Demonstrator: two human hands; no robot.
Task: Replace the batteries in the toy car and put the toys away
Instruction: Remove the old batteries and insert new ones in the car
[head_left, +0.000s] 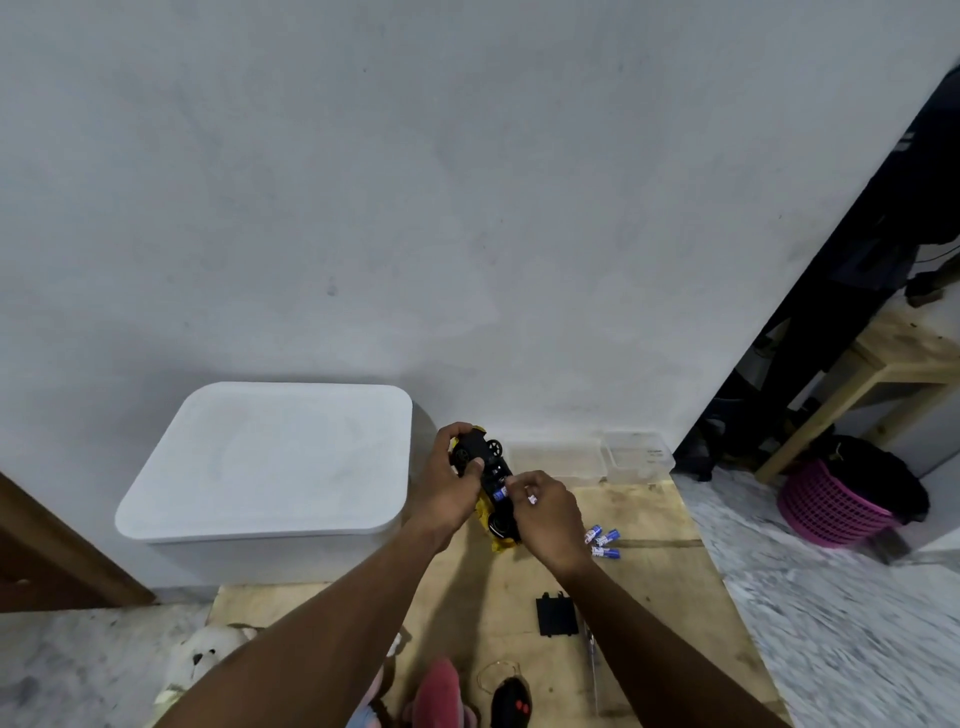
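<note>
The yellow toy car (485, 467) is upside down in the air, its black underside facing me. My left hand (449, 483) grips its far end. My right hand (543, 512) pinches a blue and white battery (500, 493) at the open compartment in the car's belly. Several loose batteries (602, 542) lie on the wooden board to the right. The black battery cover (557, 614) lies flat on the board nearer to me, with a thin screwdriver (592, 660) beside it.
A white lidded storage bin (270, 462) stands at the left against the wall. Two clear small containers (597, 457) sit by the wall. A black remote control (511, 701), a pink toy (439, 691) and a white plush (202, 657) lie at the bottom. A pink basket (831, 506) stands at the right.
</note>
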